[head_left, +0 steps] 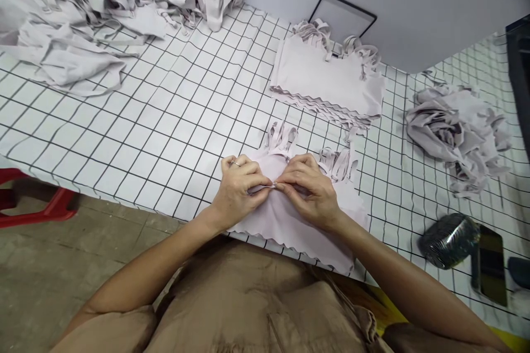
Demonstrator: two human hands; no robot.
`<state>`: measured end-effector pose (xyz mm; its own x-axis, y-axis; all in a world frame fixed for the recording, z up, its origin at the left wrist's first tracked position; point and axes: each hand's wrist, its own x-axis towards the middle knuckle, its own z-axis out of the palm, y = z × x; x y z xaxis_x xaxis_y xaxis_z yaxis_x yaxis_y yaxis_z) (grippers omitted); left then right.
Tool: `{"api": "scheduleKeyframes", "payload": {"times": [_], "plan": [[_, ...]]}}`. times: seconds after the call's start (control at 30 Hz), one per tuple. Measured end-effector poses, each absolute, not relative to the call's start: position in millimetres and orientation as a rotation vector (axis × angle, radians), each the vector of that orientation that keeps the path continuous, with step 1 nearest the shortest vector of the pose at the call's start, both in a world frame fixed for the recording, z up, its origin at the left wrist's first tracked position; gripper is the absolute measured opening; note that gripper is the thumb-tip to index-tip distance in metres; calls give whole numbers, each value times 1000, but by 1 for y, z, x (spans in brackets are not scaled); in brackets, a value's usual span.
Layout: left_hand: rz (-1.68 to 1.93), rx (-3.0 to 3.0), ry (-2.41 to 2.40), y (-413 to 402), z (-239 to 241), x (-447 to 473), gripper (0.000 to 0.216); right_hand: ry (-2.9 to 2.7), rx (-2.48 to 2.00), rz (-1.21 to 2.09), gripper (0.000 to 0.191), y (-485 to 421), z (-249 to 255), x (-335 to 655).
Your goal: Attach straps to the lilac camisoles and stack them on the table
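Note:
A pale pink strappy crop top [285, 226] with a wavy hem lies flat at the table's near edge, its thin straps bunched at the top. Over its middle, my left hand [240, 190] and my right hand [308, 190] meet fingertip to fingertip. Both hands are closed in a pinch. Between the fingertips shows a thin, whitish piece, too small to name; the fingers cover most of it. A ring sits on a finger of my left hand.
A stack of similar tops [327, 80] lies beyond my hands. Crumpled pale garments [459, 132] lie to the right, and a large pile [124, 5] at the far left. Near right are a dark shiny wrapped item [449, 240] and a phone [489, 265]. A red stool [45, 209] stands left.

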<state>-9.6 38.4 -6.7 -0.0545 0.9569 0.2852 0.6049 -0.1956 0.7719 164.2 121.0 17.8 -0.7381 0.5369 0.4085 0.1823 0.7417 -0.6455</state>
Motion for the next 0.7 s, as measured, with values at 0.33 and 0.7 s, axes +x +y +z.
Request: {"api": "scheduleKeyframes", "payload": {"times": [0.33, 0.7], "plan": [[1153, 1805, 1654, 39, -7, -9, 12, -2321, -572, 805, 11, 120, 16, 165], [1131, 1798, 1636, 38, -6, -11, 10, -2351, -544, 752, 14, 121, 16, 166]]}}
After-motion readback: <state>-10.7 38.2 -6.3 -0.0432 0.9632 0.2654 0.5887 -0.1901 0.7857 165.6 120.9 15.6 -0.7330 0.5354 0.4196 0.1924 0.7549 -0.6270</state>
